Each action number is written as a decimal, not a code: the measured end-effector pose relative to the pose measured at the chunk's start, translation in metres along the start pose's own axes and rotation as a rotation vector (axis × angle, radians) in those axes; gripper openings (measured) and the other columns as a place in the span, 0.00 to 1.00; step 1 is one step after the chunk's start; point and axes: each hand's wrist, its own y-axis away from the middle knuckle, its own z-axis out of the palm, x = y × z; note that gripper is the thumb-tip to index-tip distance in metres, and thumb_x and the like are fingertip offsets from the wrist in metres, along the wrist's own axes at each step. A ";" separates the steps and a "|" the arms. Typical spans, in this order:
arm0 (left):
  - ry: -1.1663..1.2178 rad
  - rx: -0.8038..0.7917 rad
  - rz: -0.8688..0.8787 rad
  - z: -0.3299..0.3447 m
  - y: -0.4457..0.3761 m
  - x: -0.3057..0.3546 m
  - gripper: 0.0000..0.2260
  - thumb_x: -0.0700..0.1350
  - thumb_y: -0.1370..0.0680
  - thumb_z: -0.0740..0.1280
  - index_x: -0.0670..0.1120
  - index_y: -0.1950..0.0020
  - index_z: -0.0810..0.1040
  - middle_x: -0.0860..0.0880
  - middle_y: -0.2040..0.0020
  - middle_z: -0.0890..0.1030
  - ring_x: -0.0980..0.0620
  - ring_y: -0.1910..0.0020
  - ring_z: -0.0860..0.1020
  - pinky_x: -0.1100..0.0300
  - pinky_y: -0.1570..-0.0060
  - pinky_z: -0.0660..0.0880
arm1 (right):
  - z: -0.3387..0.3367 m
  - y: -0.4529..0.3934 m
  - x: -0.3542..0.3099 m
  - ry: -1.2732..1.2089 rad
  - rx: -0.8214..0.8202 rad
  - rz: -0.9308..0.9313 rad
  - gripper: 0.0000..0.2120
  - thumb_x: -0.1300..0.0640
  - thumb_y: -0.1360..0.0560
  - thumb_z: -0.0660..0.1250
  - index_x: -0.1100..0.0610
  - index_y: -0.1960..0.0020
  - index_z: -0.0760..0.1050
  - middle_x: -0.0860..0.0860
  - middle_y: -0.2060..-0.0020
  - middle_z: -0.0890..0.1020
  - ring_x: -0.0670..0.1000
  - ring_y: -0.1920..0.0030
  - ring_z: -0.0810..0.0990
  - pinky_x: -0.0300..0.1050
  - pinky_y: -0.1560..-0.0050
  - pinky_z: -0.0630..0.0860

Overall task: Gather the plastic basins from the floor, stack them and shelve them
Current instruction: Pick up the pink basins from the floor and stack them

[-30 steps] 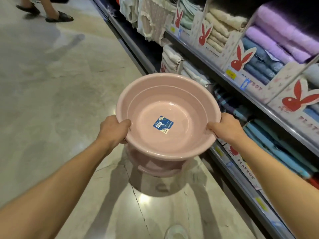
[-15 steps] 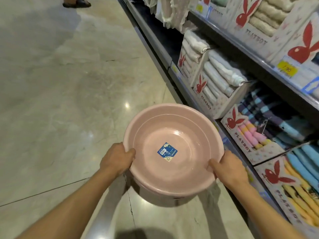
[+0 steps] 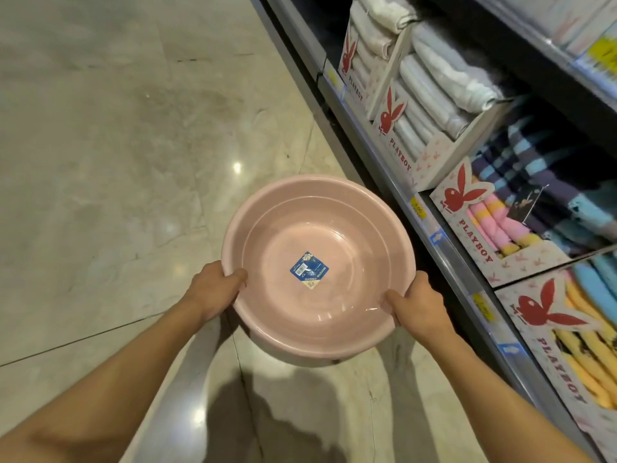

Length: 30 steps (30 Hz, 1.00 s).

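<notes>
A stack of pink plastic basins [image 3: 337,208] hangs in front of me above the marble floor, mouth up, with a blue label [image 3: 309,270] stuck in the bottom of the top one. My left hand [image 3: 213,289] grips the rim on the near left. My right hand [image 3: 417,304] grips the rim on the near right, thumb inside. Only a lower edge of the basins underneath shows below the top rim.
A low metal shelf edge [image 3: 444,248] with yellow price tags runs along the right. Cardboard display boxes [image 3: 474,225] of rolled towels fill the shelf behind it. Pale marble floor [image 3: 117,162] spreads to the left and ahead.
My view has tilted down and moved along the aisle toward the lower shelf. The basins have sunk lower in front of me, both hands keeping the same grip.
</notes>
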 end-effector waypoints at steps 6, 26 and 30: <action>0.045 0.036 0.029 0.005 0.002 -0.001 0.06 0.50 0.24 0.69 0.52 0.49 0.79 0.50 0.55 0.83 0.45 0.54 0.82 0.49 0.49 0.80 | 0.004 -0.002 0.000 -0.256 -0.063 0.057 0.21 0.59 0.28 0.73 0.55 0.39 0.69 0.55 0.49 0.81 0.55 0.52 0.83 0.55 0.57 0.84; 0.422 0.121 -0.036 -0.066 0.061 0.058 0.19 0.38 0.26 0.65 0.48 0.35 0.73 0.44 0.46 0.81 0.42 0.50 0.82 0.43 0.49 0.81 | -0.067 0.028 -0.092 -0.591 -0.186 0.011 0.26 0.68 0.27 0.66 0.53 0.32 0.70 0.58 0.43 0.82 0.62 0.46 0.83 0.62 0.50 0.83; 0.462 0.174 -0.025 -0.141 0.126 0.120 0.19 0.38 0.27 0.65 0.46 0.37 0.74 0.44 0.48 0.82 0.43 0.52 0.82 0.47 0.54 0.82 | -0.144 0.079 -0.173 -0.558 -0.213 -0.067 0.27 0.67 0.28 0.68 0.54 0.31 0.71 0.58 0.45 0.83 0.60 0.48 0.84 0.53 0.61 0.84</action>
